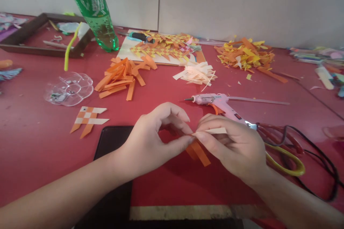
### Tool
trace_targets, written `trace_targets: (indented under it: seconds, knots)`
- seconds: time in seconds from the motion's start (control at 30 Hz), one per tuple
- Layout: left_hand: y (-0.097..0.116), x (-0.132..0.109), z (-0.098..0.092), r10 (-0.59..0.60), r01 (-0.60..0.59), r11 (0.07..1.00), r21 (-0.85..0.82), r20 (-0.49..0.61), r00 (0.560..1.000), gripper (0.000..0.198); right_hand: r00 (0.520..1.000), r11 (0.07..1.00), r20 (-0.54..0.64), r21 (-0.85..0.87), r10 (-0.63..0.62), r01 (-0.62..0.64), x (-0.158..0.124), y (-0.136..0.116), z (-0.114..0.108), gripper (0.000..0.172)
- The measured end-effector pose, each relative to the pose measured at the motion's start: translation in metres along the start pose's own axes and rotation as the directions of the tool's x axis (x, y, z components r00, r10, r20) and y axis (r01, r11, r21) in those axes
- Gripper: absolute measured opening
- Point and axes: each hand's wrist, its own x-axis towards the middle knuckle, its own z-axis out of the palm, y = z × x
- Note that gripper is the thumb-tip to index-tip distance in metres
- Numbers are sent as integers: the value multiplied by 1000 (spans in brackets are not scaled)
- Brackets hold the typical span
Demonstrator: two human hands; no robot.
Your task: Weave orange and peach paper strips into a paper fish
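My left hand (161, 136) and my right hand (231, 143) meet over the front of the red table, their fingertips pinched together. Between them are paper strips: orange strips (200, 153) hang below the fingers, and a pale cream strip (216, 131) sticks out across my right fingers. How the strips join is hidden by my fingertips. To the left lies a woven orange and cream paper fish (87, 117) with a small eye. A pile of orange strips (120, 77) and a pile of cream strips (197, 73) lie beyond my hands.
Close behind my right hand lies a pink glue gun (212, 100), with scissors (288, 159) and a black cable (331, 171) to the right. A green bottle (94, 10), a clear flower-shaped dish (72, 89) and a dark phone-like slab (113, 139) are leftward. Yellow-orange scraps (245, 55) lie behind.
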Motion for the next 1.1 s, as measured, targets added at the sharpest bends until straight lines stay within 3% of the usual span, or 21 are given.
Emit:
trace_targets:
  seconds: [0.37,1.1]
  knots:
    - [2,3,0,-35,36,997,-72,17,999,20,999,997,6,66,-33,33,0,0,1,13]
    - [-5,1,-2,8,-9,1000,14,29,1000,19,996,998,83,65,18,-23,0,0,0,18]
